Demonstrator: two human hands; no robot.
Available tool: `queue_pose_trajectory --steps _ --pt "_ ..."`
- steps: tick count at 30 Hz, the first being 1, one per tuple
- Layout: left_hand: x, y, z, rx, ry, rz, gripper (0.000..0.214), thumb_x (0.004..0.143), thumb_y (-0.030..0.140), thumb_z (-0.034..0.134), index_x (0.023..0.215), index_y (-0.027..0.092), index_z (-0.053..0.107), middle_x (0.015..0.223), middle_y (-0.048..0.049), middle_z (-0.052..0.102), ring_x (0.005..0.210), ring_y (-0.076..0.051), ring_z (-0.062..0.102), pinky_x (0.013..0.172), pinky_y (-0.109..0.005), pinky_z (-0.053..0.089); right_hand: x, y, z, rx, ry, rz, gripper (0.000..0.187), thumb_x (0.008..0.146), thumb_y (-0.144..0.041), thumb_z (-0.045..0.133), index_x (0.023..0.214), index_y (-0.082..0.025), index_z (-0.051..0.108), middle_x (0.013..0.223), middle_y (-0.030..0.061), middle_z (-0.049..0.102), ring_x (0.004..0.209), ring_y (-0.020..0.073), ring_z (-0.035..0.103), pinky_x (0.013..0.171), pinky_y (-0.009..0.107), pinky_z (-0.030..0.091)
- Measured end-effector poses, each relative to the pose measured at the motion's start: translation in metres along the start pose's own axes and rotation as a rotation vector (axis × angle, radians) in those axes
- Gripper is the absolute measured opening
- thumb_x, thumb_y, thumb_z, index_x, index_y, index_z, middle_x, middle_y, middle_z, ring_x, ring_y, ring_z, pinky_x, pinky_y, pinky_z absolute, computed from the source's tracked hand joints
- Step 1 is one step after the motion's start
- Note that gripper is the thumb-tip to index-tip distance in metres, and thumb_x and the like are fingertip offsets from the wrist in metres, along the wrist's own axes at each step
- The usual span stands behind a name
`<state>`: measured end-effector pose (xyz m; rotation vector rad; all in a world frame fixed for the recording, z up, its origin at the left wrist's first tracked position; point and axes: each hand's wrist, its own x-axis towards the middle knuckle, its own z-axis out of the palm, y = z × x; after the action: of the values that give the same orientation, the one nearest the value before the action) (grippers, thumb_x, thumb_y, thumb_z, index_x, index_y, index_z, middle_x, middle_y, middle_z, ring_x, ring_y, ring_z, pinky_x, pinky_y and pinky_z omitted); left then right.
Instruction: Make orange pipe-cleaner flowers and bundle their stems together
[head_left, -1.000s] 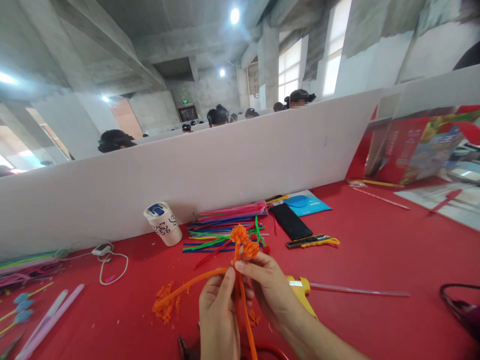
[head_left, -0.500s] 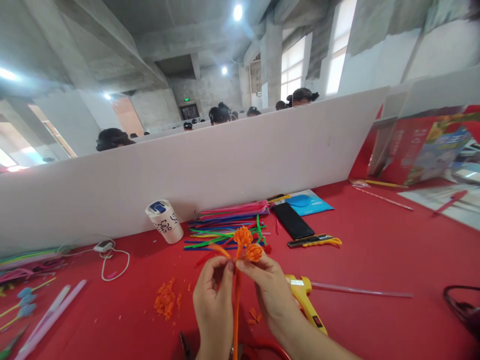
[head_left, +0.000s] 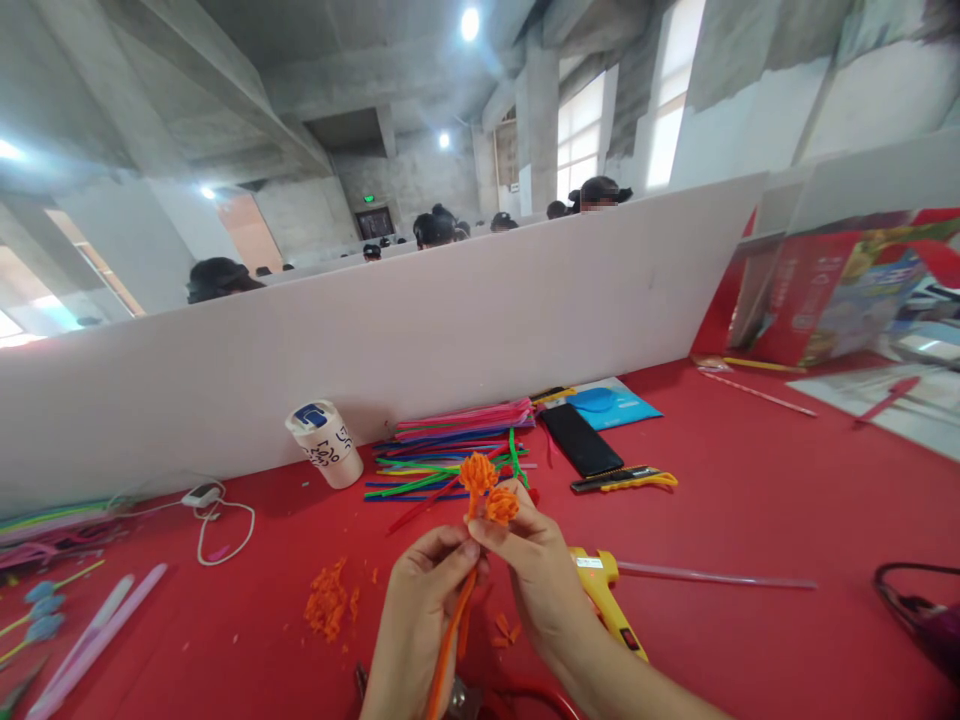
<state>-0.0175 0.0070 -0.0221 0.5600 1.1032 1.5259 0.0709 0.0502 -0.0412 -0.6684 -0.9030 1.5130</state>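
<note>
An orange pipe-cleaner flower point(head_left: 478, 474) with two fluffy heads stands upright between my hands. My left hand point(head_left: 429, 592) pinches its stem low down, thumb against forefinger. My right hand point(head_left: 531, 560) grips the stem just under the second flower head point(head_left: 502, 506), its fingertips close to my left thumb. The long orange stem point(head_left: 448, 640) hangs from my left hand toward the table's front edge. Beneath my wrists, red-handled scissors point(head_left: 536, 692) are partly covered.
Orange fluff scraps point(head_left: 326, 600) lie at left. A yellow glue gun point(head_left: 611, 605) with a clear stick is beside my right wrist. Behind are colored pipe cleaners point(head_left: 427, 465), a cup point(head_left: 325, 446), a black phone point(head_left: 583, 440) and a utility knife point(head_left: 624, 480). A white partition point(head_left: 450, 330) borders the table.
My left hand has shifted down the stem. A loose orange strand that pointed left now hangs below, and the long stem slants to the lower left.
</note>
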Motion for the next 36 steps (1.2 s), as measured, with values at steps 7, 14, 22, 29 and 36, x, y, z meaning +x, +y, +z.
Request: queue_pose_trajectory --steps 7,14,22,29,36 --pt "0.004 0.001 -0.001 0.14 0.009 0.1 0.021 0.053 0.025 0.081 0.059 0.011 0.066 0.048 0.0011 0.06 0.046 -0.006 0.052 0.049 -0.015 0.041 0.004 -0.01 -0.001 -0.097 -0.091 -0.03 0.012 0.061 -0.028 0.075 0.057 -0.02 0.066 0.071 -0.0014 0.048 0.071 0.0145 0.048 0.064 0.025 0.042" --pt "0.013 -0.003 -0.008 0.107 0.049 0.134 0.025 0.054 0.03 0.08 0.062 0.012 0.064 0.052 0.001 0.06 0.047 -0.007 0.052 0.049 -0.017 0.041 0.021 -0.033 -0.015 -0.33 -0.458 0.081 0.018 0.073 -0.034 0.064 0.075 -0.017 0.067 0.069 -0.0004 0.062 0.066 0.0147 0.056 0.064 0.027 0.044" --pt "0.012 0.004 -0.01 -0.061 0.019 0.002 0.023 0.051 0.024 0.08 0.061 0.01 0.065 0.056 -0.0005 0.061 0.048 -0.005 0.051 0.048 -0.014 0.04 0.025 -0.037 -0.024 -0.706 -0.609 -0.306 0.018 0.077 -0.008 0.053 0.082 -0.019 0.066 0.081 0.0018 0.068 0.077 0.0147 0.062 0.072 0.025 0.047" --pt "0.012 0.006 -0.007 0.164 0.047 0.123 0.02 0.057 0.029 0.072 0.056 0.013 0.061 0.047 0.002 0.055 0.045 -0.007 0.046 0.048 -0.018 0.036 0.018 -0.034 -0.026 -1.078 -0.532 -1.046 0.018 0.087 -0.015 0.049 0.083 -0.019 0.066 0.072 0.0033 0.059 0.066 0.014 0.05 0.059 0.024 0.042" --pt "0.002 0.001 -0.005 0.67 0.144 0.498 0.008 0.071 0.019 0.057 0.065 0.019 0.062 0.061 0.0003 0.059 0.059 -0.015 0.05 0.059 -0.026 0.037 0.009 -0.048 -0.021 -1.294 -0.472 -1.352 0.016 0.086 -0.011 0.051 0.085 -0.022 0.063 0.105 0.0029 0.067 0.108 0.0206 0.05 0.101 0.04 0.03"
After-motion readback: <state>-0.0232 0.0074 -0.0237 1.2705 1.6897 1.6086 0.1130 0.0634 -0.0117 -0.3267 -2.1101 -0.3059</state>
